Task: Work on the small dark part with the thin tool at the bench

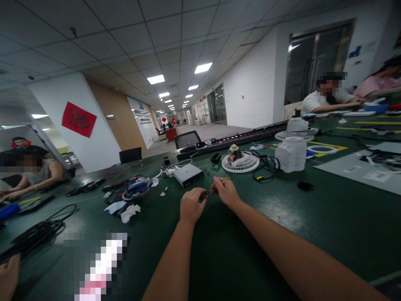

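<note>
Low over the middle of the green table, my left hand (191, 205) is closed, pinching a small black part (203, 195). Just to its right, the closed fingers of my right hand (227, 191) grip a thin dark piece (213, 190), whose kind is too small to make out. The two held things nearly meet between the fingertips. Beyond my left hand lies a silver and black drive-like box (188, 174). A round white fan grille (240, 163) with an exposed motor (233, 154) sits past my right hand. Close to it is a small black open box (215, 158).
White plastic housings (290, 154) and a black cable (267, 167) stand right of the grille. A bowl (137, 193) with blue cloth and crumpled tissue (130, 213) lie left. Another person's hand (8, 276) is beside coiled black cable (37, 232). Other people sit around the table.
</note>
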`<control>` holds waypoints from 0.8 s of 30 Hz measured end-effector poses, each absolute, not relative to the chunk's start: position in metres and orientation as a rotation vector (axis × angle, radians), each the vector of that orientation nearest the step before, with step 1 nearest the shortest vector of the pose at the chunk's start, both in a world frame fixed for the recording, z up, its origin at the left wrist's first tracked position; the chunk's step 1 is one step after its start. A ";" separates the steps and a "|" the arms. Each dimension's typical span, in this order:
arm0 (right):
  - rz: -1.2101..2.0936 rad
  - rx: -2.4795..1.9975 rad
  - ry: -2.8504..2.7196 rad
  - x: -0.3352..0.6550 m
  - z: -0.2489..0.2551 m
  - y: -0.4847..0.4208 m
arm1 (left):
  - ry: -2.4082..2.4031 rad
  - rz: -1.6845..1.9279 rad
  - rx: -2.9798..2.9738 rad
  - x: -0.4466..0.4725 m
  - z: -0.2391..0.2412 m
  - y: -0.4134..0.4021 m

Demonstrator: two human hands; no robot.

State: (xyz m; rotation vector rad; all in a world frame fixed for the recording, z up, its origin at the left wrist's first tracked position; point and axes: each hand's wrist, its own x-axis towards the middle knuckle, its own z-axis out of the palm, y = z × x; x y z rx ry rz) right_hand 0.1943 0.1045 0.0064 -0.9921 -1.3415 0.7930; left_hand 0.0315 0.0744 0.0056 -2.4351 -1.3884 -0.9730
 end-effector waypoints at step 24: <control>0.792 -0.935 -1.577 0.190 0.001 0.105 | -1.433 -0.946 -2.415 0.032 0.006 0.075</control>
